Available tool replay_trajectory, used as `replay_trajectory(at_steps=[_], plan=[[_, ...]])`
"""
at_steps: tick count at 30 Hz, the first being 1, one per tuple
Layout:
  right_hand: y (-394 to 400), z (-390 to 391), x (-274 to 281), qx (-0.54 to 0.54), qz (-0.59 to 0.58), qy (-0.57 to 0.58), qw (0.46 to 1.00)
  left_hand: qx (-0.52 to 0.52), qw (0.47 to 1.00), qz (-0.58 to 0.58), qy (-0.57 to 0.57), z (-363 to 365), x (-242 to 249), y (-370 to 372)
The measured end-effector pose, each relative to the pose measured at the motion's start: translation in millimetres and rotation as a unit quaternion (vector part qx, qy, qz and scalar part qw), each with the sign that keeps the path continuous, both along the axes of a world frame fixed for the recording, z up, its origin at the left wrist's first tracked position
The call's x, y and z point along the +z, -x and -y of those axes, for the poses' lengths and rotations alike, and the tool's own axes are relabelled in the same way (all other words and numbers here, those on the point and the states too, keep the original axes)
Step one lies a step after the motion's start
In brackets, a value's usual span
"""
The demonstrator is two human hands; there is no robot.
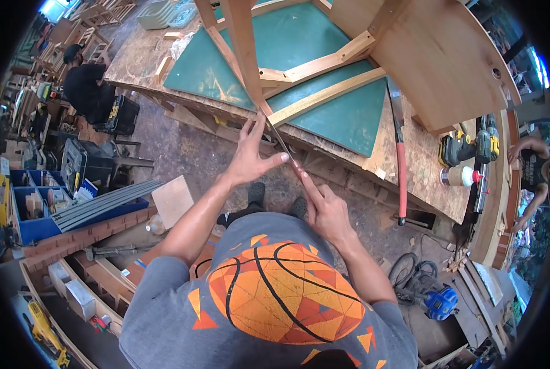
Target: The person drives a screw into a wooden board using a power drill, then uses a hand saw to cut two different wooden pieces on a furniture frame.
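Chisel (282, 146) was gripped at its handle by the right hand (325, 212), fingers closed around it, its blade laid against the near joint of the wooden chair frame (299, 71) on the table (410, 147). The left hand (248, 157) was spread open, thumb steadying the blade. A red-handled saw (400, 161) lay to the right.

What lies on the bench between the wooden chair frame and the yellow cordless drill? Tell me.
In the head view, a handsaw with a red handle lies between the chair frame and the yellow cordless drill, partly on the green mat.
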State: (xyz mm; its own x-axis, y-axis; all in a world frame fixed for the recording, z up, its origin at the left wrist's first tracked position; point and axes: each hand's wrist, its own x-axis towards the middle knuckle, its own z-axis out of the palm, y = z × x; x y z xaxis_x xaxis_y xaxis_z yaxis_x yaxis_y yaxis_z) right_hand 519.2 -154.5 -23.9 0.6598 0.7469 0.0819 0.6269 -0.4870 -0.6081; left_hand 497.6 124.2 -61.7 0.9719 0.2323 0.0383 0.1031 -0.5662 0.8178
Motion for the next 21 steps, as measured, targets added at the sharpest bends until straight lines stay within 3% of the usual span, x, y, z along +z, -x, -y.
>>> replay_trajectory(at_steps=[7, 10, 14, 16, 21], plan=[[-13.7, -17.1, -26.6, -0.003, 0.025, -0.044, 0.999, 0.013, 0.998, -0.019, -0.057, -11.8, 2.9, -10.1], [-2.8, 7.0, -14.5, 0.003, 0.021, -0.009, 1.000, -0.008, 0.996, -0.029, -0.089, -2.8, 9.1, -4.3], [-8.8, 6.3, -14.7, -0.007, 0.031, -0.008, 0.999, 0.054, 0.994, 0.016, -0.091, -9.3, -0.2, -0.8], [-11.7, -5.0, -14.0, -0.014, 0.055, -0.091, 0.994, 0.121, 0.991, 0.057, 0.013, -20.3, 13.2, 0.8], [-11.9, -14.3, 0.0, -0.006, 0.042, -0.053, 0.998, 0.102, 0.990, 0.061, 0.070, -21.3, 18.3, 8.7]])
